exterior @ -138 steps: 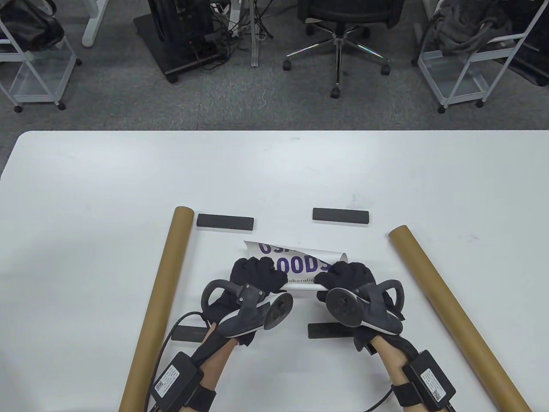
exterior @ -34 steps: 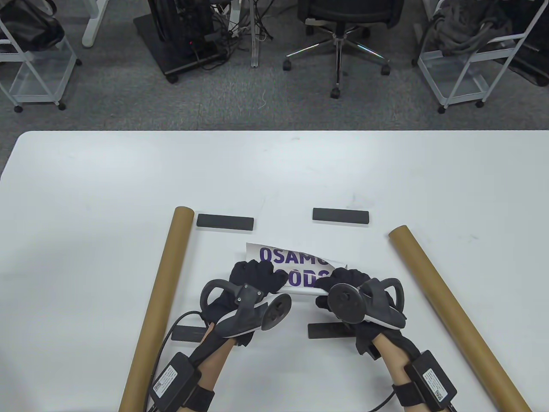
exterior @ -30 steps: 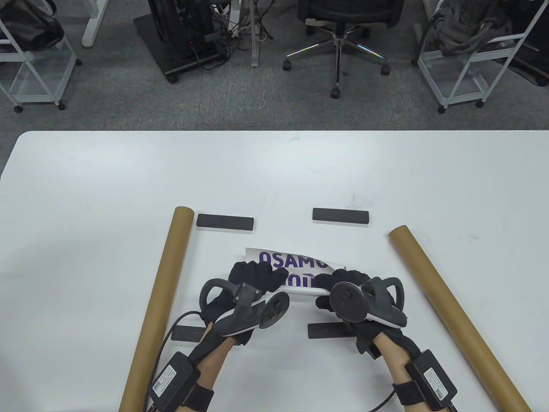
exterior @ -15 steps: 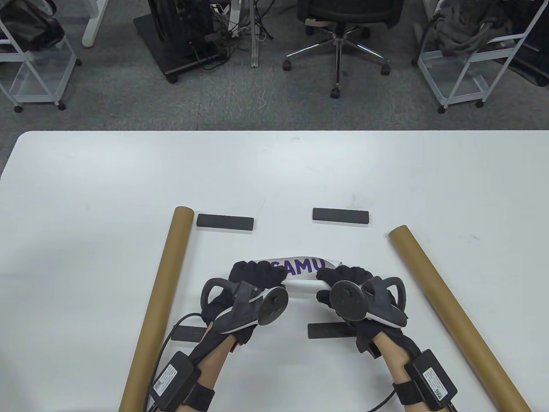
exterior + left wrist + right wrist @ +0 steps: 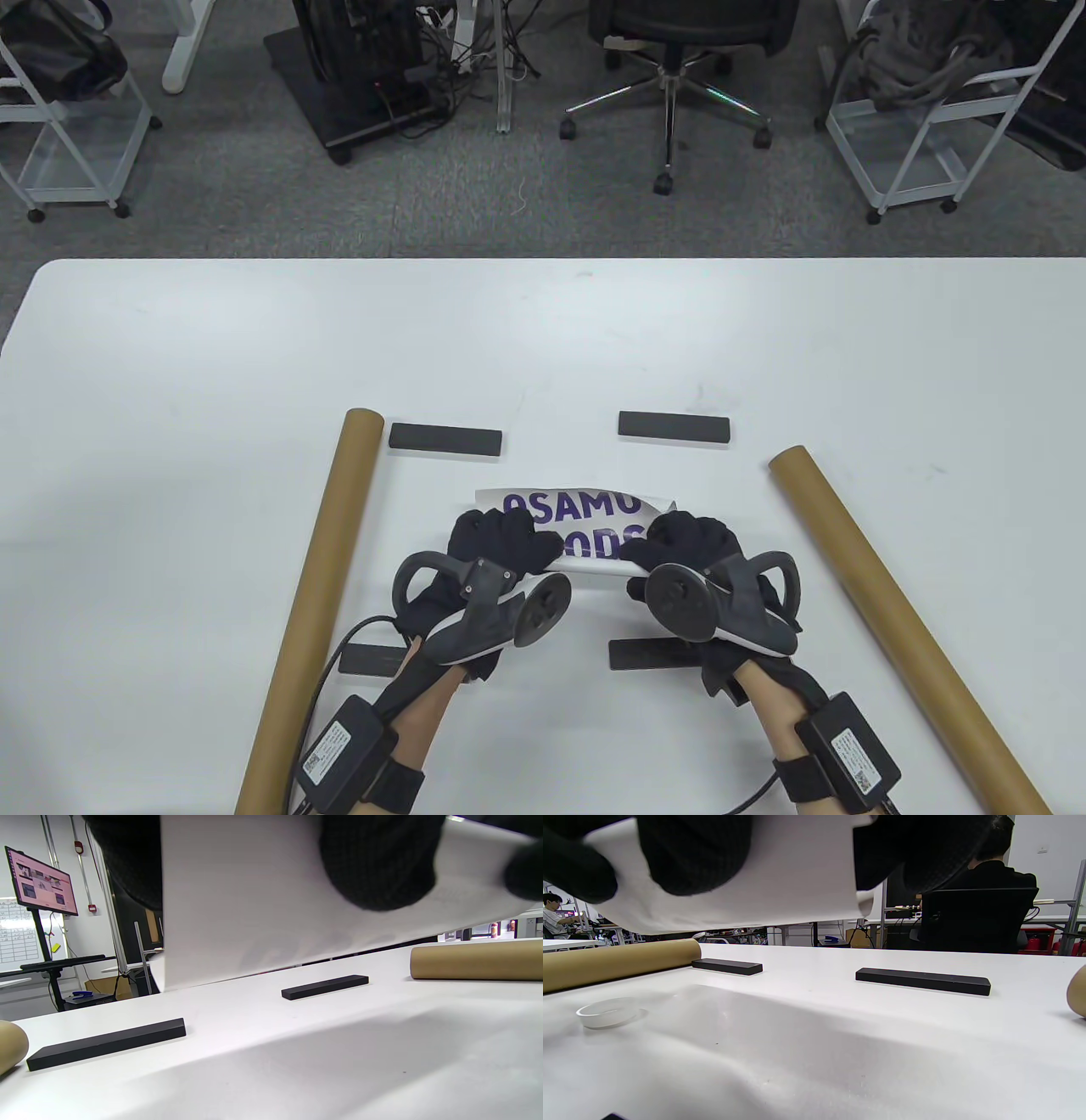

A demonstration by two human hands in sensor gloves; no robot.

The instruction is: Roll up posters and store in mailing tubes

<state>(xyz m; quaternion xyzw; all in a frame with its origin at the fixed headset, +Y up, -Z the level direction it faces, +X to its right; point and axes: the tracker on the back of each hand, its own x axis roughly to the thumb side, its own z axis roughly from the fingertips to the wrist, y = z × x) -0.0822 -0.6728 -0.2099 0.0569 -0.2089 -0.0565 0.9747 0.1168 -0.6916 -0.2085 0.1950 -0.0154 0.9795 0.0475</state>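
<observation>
Both gloved hands hold a partly rolled white poster (image 5: 585,518) with purple letters just above the table's near middle. My left hand (image 5: 501,542) grips its left end and my right hand (image 5: 685,540) grips its right end, fingers curled over the roll. In the left wrist view the poster's blank back (image 5: 254,899) fills the top, with a fingertip (image 5: 377,866) pressed on it. The right wrist view also shows the sheet (image 5: 780,878) and fingers (image 5: 695,853). Two brown mailing tubes lie on the table, one on the left (image 5: 314,611) and one on the right (image 5: 899,620).
Two black bars (image 5: 445,439) (image 5: 674,426) lie beyond the poster, and two more (image 5: 373,660) (image 5: 649,654) lie near my wrists. A small clear ring (image 5: 606,1012) sits on the table beneath the poster. Beyond the far edge are an office chair (image 5: 679,51) and wire carts.
Half a second ago only a narrow strip of lettering showed. Now the loose flap reaches farther from the hands and shows two lines of letters. Both hands keep their grip.
</observation>
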